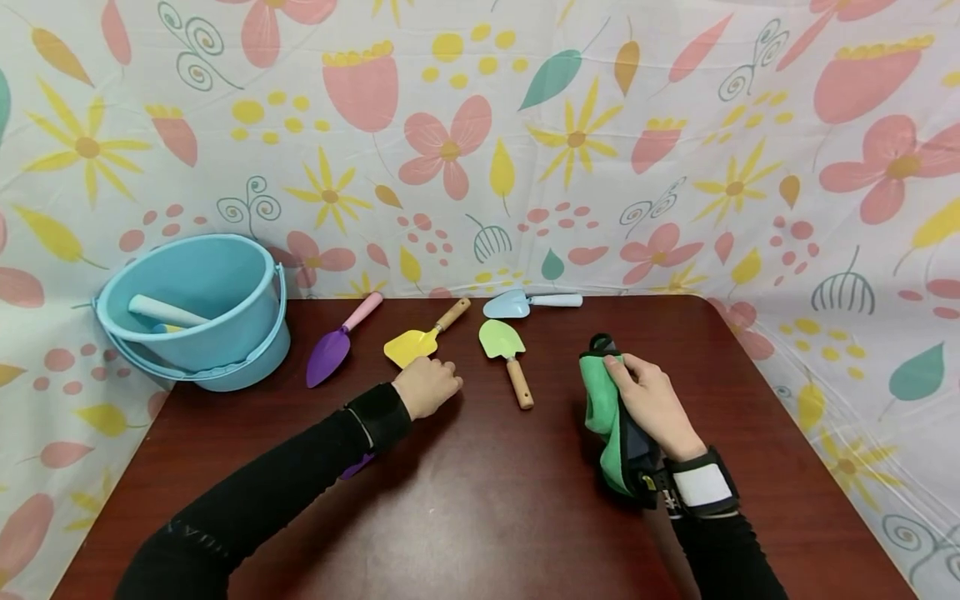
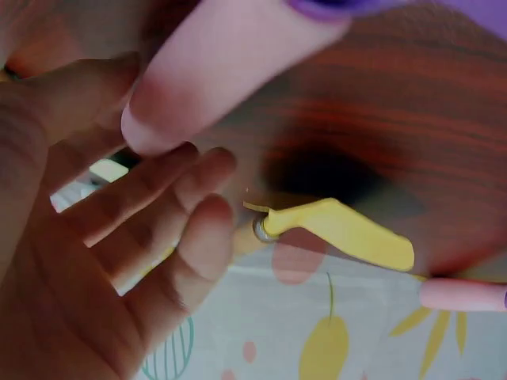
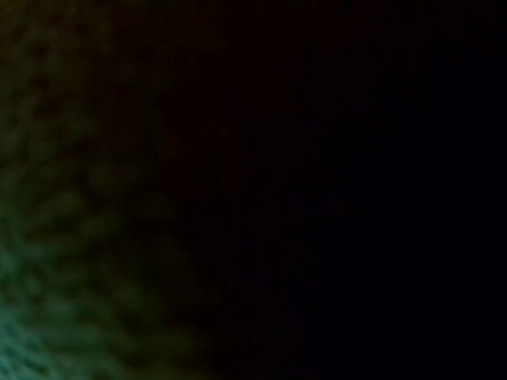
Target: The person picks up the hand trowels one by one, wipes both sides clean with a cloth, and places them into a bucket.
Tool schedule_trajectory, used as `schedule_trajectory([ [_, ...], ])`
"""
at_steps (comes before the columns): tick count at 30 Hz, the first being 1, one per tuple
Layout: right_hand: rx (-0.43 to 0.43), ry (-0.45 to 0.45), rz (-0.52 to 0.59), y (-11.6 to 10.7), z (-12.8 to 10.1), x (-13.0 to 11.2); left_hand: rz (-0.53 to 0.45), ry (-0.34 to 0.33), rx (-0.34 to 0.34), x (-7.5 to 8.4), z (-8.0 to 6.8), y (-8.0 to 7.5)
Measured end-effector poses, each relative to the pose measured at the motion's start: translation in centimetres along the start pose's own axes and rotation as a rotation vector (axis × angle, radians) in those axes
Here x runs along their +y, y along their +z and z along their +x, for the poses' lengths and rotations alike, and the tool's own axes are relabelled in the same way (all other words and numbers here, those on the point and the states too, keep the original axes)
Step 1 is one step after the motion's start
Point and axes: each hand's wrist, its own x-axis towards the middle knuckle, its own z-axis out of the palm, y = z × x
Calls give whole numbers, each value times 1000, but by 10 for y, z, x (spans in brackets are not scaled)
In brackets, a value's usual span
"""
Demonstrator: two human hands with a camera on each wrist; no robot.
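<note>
1. Left hand (image 1: 426, 386) sat centre-frame on the table (image 1: 480, 500), fingers loosely curled and holding nothing, just short of the yellow trowel (image 1: 411, 345).
2. Yellow trowel lay centre, slightly left — blade toward the hand, wooden handle (image 1: 453, 314) angled up-right. Likely light and rigid, with a thin, slick blade; the handle was the place to grip.
3. Right hand (image 1: 654, 403) at centre-right pressed a green cloth (image 1: 602, 408) — soft. The right wrist view was dark, so finger curl was unclear.
</note>
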Motion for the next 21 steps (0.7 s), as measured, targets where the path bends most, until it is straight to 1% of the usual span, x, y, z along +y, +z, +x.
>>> schedule_trajectory([
  [1,1,-1,-2,0,0,0,-32,20,25,-11,-5,15],
  [2,1,-1,-2,0,0,0,123,-36,-21,5,1,0],
  [3,1,-1,-1,0,0,1,223,-88,-71,24,7,-21],
  [4,2,-1,-1,0,0,1,271,-127,-105,45,14,-46],
  [6,2,1,0,1,0,1,326,-202,-167,86,27,-91],
  [7,2,3,1,1,0,1,368,-210,-178,102,31,-109],
  [8,3,4,3,1,1,1,364,-254,-214,116,36,-127],
  [9,3,5,4,1,1,1,340,-273,-222,127,36,-139],
  [10,3,6,4,1,1,1,343,-283,-240,134,37,-147],
  [12,2,6,8,2,1,1,340,-321,-296,142,39,-157],
  [16,-5,3,18,2,1,1,346,-361,-402,140,43,-162],
  [17,-6,3,20,2,0,1,333,-373,-426,140,45,-164],
  [19,-10,2,27,2,0,1,298,-386,-453,139,48,-172],
  [21,-10,1,33,2,1,1,265,-397,-465,141,51,-183],
])
